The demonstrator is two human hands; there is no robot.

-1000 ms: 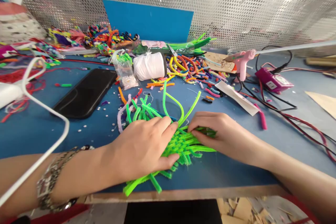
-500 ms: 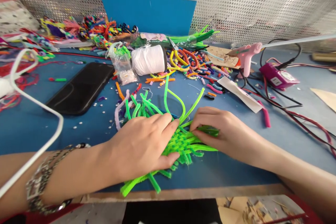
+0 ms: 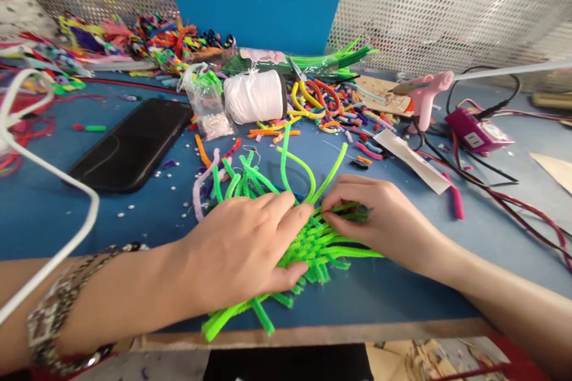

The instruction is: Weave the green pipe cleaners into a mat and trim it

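Observation:
A woven mat of light and dark green pipe cleaners lies near the table's front edge, its loose ends sticking out on all sides. Across its left part rests my left hand, palm down, thumb apart from the fingers, pressing on the weave and hiding much of it. My right hand is at the mat's right side, thumb and fingertips pinched on a green pipe cleaner. Several green strands bend upward behind the hands, among them a light green one.
Behind the mat stand a white cord spool and a bag of beads. A black phone and a white cable lie left. At right are a pink glue gun, a purple power adapter and a paper strip.
My right hand's fingertips have shifted slightly on the strands at the mat's right side. My left hand stays on the weave. The camera view has moved a little.

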